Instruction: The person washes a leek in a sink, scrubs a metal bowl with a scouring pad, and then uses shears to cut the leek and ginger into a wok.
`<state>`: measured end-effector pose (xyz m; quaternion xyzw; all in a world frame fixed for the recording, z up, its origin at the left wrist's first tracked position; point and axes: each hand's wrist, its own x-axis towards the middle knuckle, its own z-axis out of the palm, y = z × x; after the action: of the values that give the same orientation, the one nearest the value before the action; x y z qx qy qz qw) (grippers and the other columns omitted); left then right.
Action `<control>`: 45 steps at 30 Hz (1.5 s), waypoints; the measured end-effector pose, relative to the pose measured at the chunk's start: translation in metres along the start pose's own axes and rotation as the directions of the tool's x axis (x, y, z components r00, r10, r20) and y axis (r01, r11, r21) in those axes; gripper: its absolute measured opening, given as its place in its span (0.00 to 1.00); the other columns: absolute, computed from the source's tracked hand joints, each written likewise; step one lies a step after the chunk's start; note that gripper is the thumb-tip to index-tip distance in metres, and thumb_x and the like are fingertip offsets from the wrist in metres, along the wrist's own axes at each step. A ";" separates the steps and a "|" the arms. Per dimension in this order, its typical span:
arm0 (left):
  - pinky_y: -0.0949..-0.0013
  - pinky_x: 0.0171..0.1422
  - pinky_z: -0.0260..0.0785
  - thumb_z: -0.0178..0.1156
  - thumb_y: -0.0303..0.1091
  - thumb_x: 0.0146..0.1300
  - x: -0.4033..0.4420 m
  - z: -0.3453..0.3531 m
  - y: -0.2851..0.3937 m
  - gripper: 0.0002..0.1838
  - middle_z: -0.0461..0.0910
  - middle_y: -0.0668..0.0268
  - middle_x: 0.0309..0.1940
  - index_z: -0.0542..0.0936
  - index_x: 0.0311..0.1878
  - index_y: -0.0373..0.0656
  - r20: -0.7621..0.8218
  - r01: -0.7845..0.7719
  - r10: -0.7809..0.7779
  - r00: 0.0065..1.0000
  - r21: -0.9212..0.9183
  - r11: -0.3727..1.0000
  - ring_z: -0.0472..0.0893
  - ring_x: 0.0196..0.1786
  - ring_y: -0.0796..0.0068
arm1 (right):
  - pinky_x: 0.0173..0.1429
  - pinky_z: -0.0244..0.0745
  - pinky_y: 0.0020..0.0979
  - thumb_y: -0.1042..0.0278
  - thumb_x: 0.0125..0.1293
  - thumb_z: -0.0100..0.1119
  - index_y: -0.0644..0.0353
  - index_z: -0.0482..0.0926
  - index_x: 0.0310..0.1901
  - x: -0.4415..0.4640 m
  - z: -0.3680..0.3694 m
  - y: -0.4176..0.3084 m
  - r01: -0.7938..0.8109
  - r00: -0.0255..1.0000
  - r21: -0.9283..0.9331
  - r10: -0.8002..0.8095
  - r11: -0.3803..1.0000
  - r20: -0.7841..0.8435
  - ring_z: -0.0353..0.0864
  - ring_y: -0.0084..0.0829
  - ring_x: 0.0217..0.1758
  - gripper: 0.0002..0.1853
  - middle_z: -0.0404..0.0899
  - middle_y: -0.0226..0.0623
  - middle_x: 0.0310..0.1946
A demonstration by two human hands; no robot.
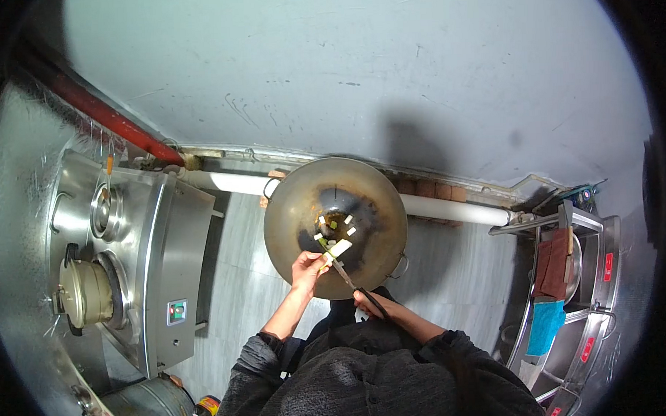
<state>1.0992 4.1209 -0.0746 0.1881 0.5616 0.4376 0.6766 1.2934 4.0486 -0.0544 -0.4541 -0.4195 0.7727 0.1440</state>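
A large round wok [286, 217] with two side handles stands in front of my body, its middle darkened. Several small white and green pieces [350, 231] lie in it. Over its near part, my left hand [307, 270] holds a pale white-green vegetable piece [339, 248] between its fingers. My right hand [367, 304] is closed round the dark handles of a pair of scissors [343, 273]. The scissors' blades point up and left and reach the vegetable beside my left fingers.
At left is a steel stove [184, 250] with a lidded pot [86, 293]. A white pipe [450, 209] runs behind the wok along the wall. At right, brown [552, 265] and blue [546, 327] cloths hang on a metal rack [586, 221]. A metal drum [153, 406] stands at lower left.
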 end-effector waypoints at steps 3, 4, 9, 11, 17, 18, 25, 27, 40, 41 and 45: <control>0.76 0.34 0.71 0.58 0.22 0.53 0.001 -0.002 -0.001 0.06 0.76 0.63 0.32 0.71 0.31 0.41 0.006 -0.039 0.039 0.999 0.060 0.997 0.78 0.31 0.72 | 0.23 0.56 0.22 0.26 0.52 0.36 0.61 0.66 0.32 0.001 0.000 0.001 0.009 1.000 -0.014 -0.009 1.000 -0.006 0.59 0.18 0.19 0.36 0.59 0.24 0.19; 0.76 0.34 0.71 0.58 0.22 0.53 0.004 -0.005 -0.002 0.06 0.76 0.63 0.31 0.71 0.31 0.41 0.030 -0.078 0.075 0.997 0.081 0.994 0.78 0.31 0.72 | 0.23 0.56 0.22 0.26 0.52 0.36 0.61 0.66 0.32 0.003 -0.001 0.004 0.009 1.000 -0.014 -0.009 1.000 -0.006 0.59 0.18 0.19 0.36 0.59 0.24 0.19; 0.77 0.34 0.71 0.59 0.22 0.52 0.004 -0.008 0.000 0.06 0.77 0.63 0.31 0.72 0.31 0.40 0.068 -0.122 0.114 0.991 0.136 0.983 0.78 0.31 0.73 | 0.20 0.51 0.22 0.17 0.41 0.36 0.61 0.65 0.32 0.006 -0.005 0.009 -0.093 0.996 -0.001 0.093 0.996 0.012 0.58 0.19 0.20 0.44 0.60 0.26 0.20; 0.77 0.34 0.72 0.59 0.22 0.52 0.004 -0.008 0.001 0.05 0.77 0.62 0.31 0.73 0.32 0.40 0.075 -0.089 0.080 0.994 0.129 0.988 0.78 0.31 0.72 | 0.19 0.51 0.21 0.17 0.41 0.36 0.61 0.65 0.32 0.009 -0.008 0.016 -0.119 0.992 0.011 0.118 0.993 0.034 0.58 0.18 0.19 0.44 0.60 0.26 0.19; 0.76 0.36 0.73 0.58 0.21 0.53 0.002 -0.008 -0.002 0.06 0.77 0.62 0.32 0.74 0.34 0.39 0.053 -0.010 0.006 0.999 0.077 0.997 0.79 0.32 0.72 | 0.15 0.53 0.22 0.20 0.45 0.37 0.62 0.65 0.28 0.008 -0.012 0.017 -0.073 0.995 0.024 0.072 0.997 0.064 0.58 0.19 0.13 0.41 0.58 0.25 0.14; 0.76 0.36 0.73 0.58 0.21 0.53 0.001 -0.008 -0.002 0.06 0.77 0.62 0.32 0.74 0.34 0.39 0.052 -0.010 0.006 0.999 0.076 0.997 0.79 0.32 0.72 | 0.14 0.55 0.24 0.22 0.48 0.37 0.62 0.65 0.27 0.006 -0.013 0.013 -0.045 0.996 0.002 0.044 0.999 0.075 0.58 0.20 0.11 0.39 0.57 0.25 0.12; 0.76 0.36 0.74 0.57 0.20 0.52 0.006 -0.009 -0.012 0.07 0.78 0.60 0.32 0.75 0.36 0.37 0.042 0.053 -0.056 0.998 0.062 0.997 0.79 0.32 0.70 | 0.15 0.65 0.29 0.26 0.53 0.34 0.63 0.65 0.22 -0.005 -0.009 0.001 -0.186 0.979 -0.191 0.164 0.964 -0.124 0.67 0.27 0.11 0.37 0.63 0.32 0.10; 0.76 0.36 0.74 0.57 0.20 0.52 0.008 -0.005 -0.014 0.07 0.77 0.60 0.32 0.75 0.36 0.37 0.020 0.072 -0.072 0.997 0.030 0.997 0.79 0.32 0.69 | 0.16 0.66 0.29 0.28 0.54 0.34 0.64 0.65 0.19 -0.008 -0.012 0.003 -0.256 0.961 -0.208 0.224 0.944 -0.165 0.70 0.29 0.12 0.37 0.64 0.34 0.09; 0.45 0.65 0.37 0.54 0.55 0.54 -0.010 -0.044 -0.025 0.42 0.44 0.59 0.66 0.45 0.66 0.52 -0.112 0.214 -0.209 0.972 0.036 0.976 0.41 0.68 0.56 | 0.17 0.61 0.30 0.24 0.52 0.29 0.54 0.58 0.16 -0.012 -0.089 0.032 -0.383 0.917 0.341 0.399 0.858 0.025 0.60 0.28 0.10 0.35 0.57 0.31 0.08; 0.48 0.63 0.45 0.56 0.51 0.55 -0.018 -0.060 -0.036 0.39 0.52 0.60 0.63 0.49 0.64 0.52 -0.243 0.211 -0.203 0.948 0.007 0.977 0.52 0.64 0.59 | 0.16 0.62 0.31 0.23 0.51 0.28 0.54 0.58 0.16 -0.009 -0.094 0.036 -0.383 0.915 0.364 0.404 0.849 0.021 0.60 0.29 0.10 0.36 0.57 0.31 0.08; 0.52 0.57 0.58 0.58 0.41 0.54 -0.084 -0.132 -0.091 0.23 0.67 0.64 0.52 0.65 0.53 0.50 -0.468 0.063 -0.155 0.870 -0.207 0.976 0.65 0.56 0.62 | 0.16 0.62 0.33 0.22 0.51 0.25 0.54 0.60 0.16 0.009 -0.114 0.043 -0.427 0.899 0.333 0.435 0.841 0.055 0.61 0.31 0.09 0.37 0.58 0.33 0.08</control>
<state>1.0133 3.9726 -0.1323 -0.0224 0.6786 0.4819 0.5539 1.3895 4.0867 -0.1200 -0.5141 -0.1668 0.8400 0.0469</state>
